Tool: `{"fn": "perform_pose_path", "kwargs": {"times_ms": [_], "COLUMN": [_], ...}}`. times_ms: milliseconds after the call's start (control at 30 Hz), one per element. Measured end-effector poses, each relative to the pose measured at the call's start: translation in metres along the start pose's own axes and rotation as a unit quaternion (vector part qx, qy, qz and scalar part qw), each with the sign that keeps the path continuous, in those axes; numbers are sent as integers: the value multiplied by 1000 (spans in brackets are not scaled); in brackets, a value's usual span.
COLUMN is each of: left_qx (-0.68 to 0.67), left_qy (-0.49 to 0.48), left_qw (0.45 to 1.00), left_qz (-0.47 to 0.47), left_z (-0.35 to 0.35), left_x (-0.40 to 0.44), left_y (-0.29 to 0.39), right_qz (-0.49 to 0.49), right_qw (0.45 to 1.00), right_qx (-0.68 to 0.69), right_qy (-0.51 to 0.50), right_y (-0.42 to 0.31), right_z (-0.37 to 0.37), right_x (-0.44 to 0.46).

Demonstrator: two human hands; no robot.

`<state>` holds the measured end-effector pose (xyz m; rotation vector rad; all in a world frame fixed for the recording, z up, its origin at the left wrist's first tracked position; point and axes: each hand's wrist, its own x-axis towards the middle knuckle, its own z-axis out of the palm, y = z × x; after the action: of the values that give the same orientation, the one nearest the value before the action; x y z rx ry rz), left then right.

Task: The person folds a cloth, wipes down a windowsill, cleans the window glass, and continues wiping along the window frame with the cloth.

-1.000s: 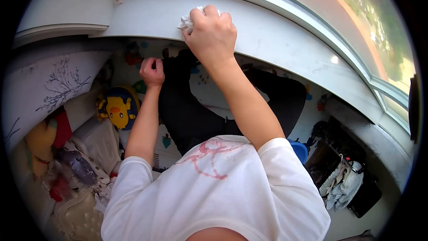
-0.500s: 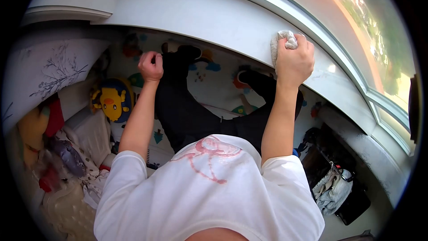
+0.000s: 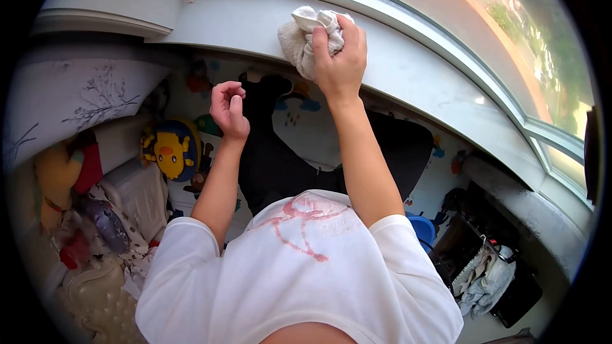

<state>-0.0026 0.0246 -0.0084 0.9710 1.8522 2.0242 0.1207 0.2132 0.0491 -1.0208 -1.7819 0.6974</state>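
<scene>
A crumpled white cloth (image 3: 298, 41) is bunched in my right hand (image 3: 342, 64), its fingers closed around it. Cloth and hand are on the white windowsill (image 3: 408, 76), near its inner edge. My left hand (image 3: 229, 111) is held in the air, inside the sill's edge and above the floor. Its fingers are loosely curled in with the thumb beside them, and nothing shows in them. Between my arms are my dark trousers (image 3: 274, 165), with the legs spread under the sill.
The window glass (image 3: 446, 19) curves along the sill's far side. A yellow and blue cartoon toy (image 3: 171, 150) stands at left, near a patterned fabric panel (image 3: 102, 99) and heaped soft items. At right are a blue tub (image 3: 422, 229) and a dark container with clothes (image 3: 488, 277).
My right hand has slid the cloth leftwards along the sill, and more of the cloth now shows. My left hand has shifted slightly right and down, and its fist has loosened.
</scene>
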Motion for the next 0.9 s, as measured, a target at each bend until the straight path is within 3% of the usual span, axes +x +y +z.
{"fn": "perform_pose_path", "kwargs": {"times_ms": [100,167,200,233,300,400,600,700,800,900], "left_qx": [47,21,-68,-104,-332,-463,-398,-359,-358,-468], "left_qy": [-110,-150,-122,-145,-100,-121,-34,13,44,60], "left_qw": [993,987,983,968,906,825,868,888,884,809], "left_qz": [-16,-51,-119,-174,-243,-301,-295,-287,-298,-351], "left_z": [48,79,97,105,120,120,92,75,59,50], "left_x": [-8,-12,-13,-11,-9,4,5,7,10,16], "left_y": [52,66,78,86,85,91,85,77,74,78], "right_qz": [95,198,247,236,214,129,-21,20,57,81], "right_qw": [986,934,892,892,890,903,932,935,931,928], "right_qx": [118,293,375,384,403,375,242,160,172,177], "right_qy": [66,61,58,39,0,-164,-267,-317,-315,-318], "right_y": [10,4,-1,-8,-26,-32,-45,-46,-44,-46], "right_z": [-14,-28,-35,-43,-59,-78,-81,-83,-78,-78], "right_x": [-15,-18,-20,-21,-22,-23,-8,-8,-17,-24]}}
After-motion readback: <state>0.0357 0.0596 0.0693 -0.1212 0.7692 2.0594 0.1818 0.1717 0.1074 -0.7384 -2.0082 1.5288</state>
